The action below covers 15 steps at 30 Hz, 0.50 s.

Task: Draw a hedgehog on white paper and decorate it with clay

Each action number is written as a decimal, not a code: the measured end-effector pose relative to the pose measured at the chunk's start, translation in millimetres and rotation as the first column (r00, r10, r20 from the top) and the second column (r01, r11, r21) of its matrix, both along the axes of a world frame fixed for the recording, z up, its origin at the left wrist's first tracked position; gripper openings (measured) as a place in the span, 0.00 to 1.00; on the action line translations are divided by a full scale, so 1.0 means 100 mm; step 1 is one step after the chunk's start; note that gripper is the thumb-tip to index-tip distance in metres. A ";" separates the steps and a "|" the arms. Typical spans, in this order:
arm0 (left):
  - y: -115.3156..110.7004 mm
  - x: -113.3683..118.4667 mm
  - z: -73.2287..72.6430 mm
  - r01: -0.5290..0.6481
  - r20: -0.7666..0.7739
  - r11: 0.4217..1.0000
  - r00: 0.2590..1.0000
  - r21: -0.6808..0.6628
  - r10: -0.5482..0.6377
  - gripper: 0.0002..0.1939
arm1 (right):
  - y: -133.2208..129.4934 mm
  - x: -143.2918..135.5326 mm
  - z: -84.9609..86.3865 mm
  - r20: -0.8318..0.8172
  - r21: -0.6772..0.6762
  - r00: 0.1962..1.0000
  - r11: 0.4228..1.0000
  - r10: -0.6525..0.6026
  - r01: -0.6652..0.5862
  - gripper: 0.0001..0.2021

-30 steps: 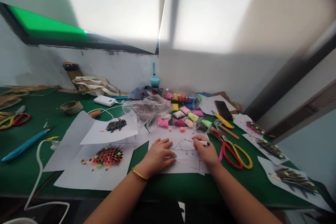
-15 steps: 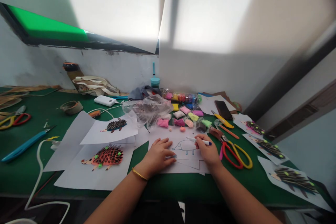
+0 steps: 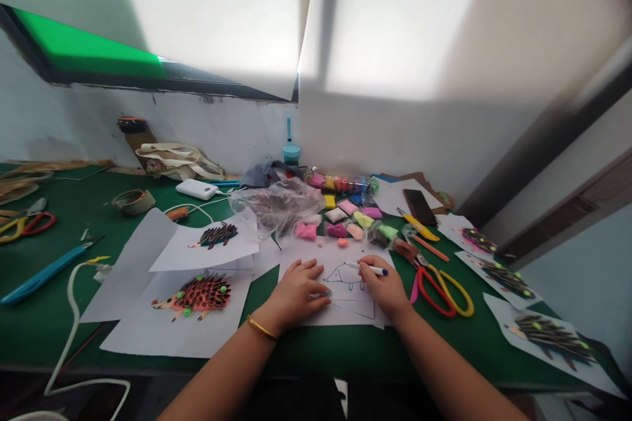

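A white sheet of paper lies in front of me, bearing a blue outline drawing of a hedgehog with snout, eye and legs. My right hand grips a white marker with a dark blue end, its tip at the top line of the hedgehog's back. Part of the drawing's right side is hidden behind that hand. My left hand rests flat on the paper's left side, fingers spread. Small lumps of orange clay sit at the sheet's top edge.
Several packets of coloured clay lie behind the paper, beside a crumpled plastic bag. Red and yellow scissors are to the right, near finished hedgehog pictures. More hedgehog pictures lie left. A blue utility knife is far left.
My right hand and the marker have moved a little left along the hedgehog's back. My left hand stays in place on the paper.
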<state>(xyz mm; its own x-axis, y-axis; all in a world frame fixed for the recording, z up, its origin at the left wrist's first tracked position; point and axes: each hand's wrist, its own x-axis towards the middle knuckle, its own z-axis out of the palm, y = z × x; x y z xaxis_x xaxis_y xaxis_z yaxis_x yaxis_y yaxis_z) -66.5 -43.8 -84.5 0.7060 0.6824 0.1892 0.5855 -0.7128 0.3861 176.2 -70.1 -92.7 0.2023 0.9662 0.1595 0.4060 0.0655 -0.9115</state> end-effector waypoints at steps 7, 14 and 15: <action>0.00 -0.01 -0.01 0.007 0.005 1.000 1.000 0.013 -0.008 0.10 | 0.02 -0.03 -0.01 0.069 -0.039 0.994 0.996 0.079 -0.077 0.13; 0.00 0.00 0.00 -0.003 0.003 1.000 1.000 0.006 0.003 0.10 | 0.01 -0.04 0.01 0.066 -0.029 0.993 0.995 0.093 -0.091 0.13; 0.00 0.00 0.01 -0.002 0.002 1.000 1.000 0.006 0.002 0.10 | 0.00 -0.05 0.01 0.066 -0.025 0.993 0.995 0.094 -0.092 0.13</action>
